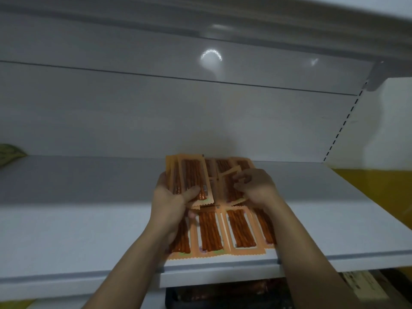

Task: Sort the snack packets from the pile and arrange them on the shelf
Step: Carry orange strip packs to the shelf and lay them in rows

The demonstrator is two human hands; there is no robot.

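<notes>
A person's left hand (169,197) grips a fanned bundle of snack packets (191,175), thumb pressed across the top one and fingers curled beneath, holding it tilted just above the shelf (89,219). The right hand (256,186), close beside it, has its fingers curled on a single packet (231,190) lying on the shelf, pinching it near its upper edge. Each orange packet has a clear window showing reddish-brown sticks.

Nearer the person than both hands, a front row of packets (223,233) lies flat side by side, their lower edges at the shelf's front lip; the left forearm covers part of the leftmost one. Beyond the hands, a back row of packets (223,165) lies flat towards the grey back panel (156,108).

Well to the left of the left hand, a green item (9,155) shows at the frame's edge, too cut off to identify. A yellow wall (367,186) stands to the right of the right hand, and a dark bin (223,293) sits below the shelf, under the forearms.
</notes>
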